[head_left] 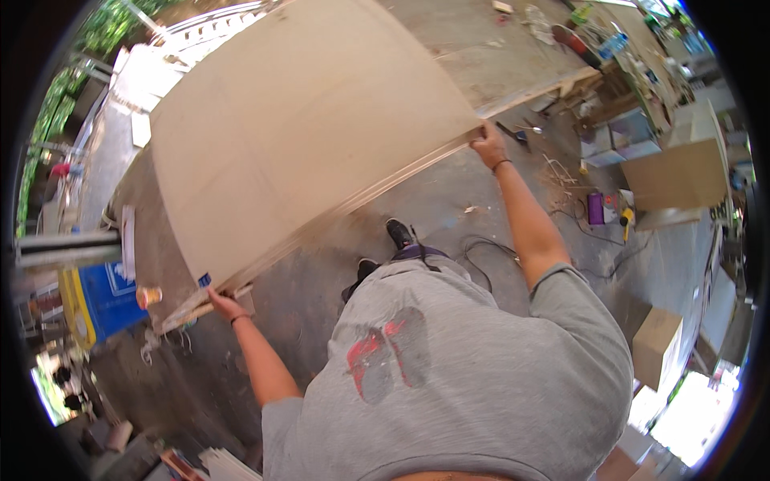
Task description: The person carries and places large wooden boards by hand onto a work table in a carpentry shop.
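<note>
A large tan wooden sheet (305, 120), like plywood or fibreboard, lies before me on a wide worktable (473, 48). Its near edge shows layered lines, perhaps more than one sheet. My right hand (489, 147) is closed round the near right corner, fingers bent over the edge. At the near left corner, beside a small blue label (204, 280), my left hand (227, 305) grips the edge; its fingertips are partly hidden by the board. Both arms reach out, far apart.
Left of the table stands a blue and yellow bin (112, 298). A small orange-and-white cup (148, 297) sits on the table's left end. Cables (481, 248) trail over the floor at right, near a purple box (595, 208). A grinder-like tool (574, 45) lies far right.
</note>
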Tool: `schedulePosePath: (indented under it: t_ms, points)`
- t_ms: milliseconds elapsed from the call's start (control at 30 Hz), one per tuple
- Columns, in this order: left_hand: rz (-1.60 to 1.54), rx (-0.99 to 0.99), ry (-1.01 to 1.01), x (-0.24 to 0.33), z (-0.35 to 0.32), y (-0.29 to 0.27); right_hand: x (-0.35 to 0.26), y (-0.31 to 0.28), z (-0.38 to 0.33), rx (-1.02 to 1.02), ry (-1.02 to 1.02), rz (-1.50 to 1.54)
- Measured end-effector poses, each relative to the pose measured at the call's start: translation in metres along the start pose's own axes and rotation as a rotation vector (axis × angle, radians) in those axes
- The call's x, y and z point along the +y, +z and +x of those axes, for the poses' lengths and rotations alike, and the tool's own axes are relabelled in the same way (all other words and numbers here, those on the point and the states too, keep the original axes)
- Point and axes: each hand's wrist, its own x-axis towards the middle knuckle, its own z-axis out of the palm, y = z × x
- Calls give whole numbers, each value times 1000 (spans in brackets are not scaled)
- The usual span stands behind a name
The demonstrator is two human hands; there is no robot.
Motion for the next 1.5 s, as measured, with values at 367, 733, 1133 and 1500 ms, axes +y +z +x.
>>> schedulePosePath:
  t_ms: [367,733,1133,1500]
  points:
    - [-302,72,-170,14,-23,-11,7,-12,-11,-219,86,460]
    - [336,-86,157,14,11,-40,-84,-23,-26,-106,-146,-343]
    - [905,-475,273,50,7,-53,-60,-24,-2,-111,-239,-353]
    - [1058,-456,257,66,9,-31,-46,-26,21,-256,-110,-145]
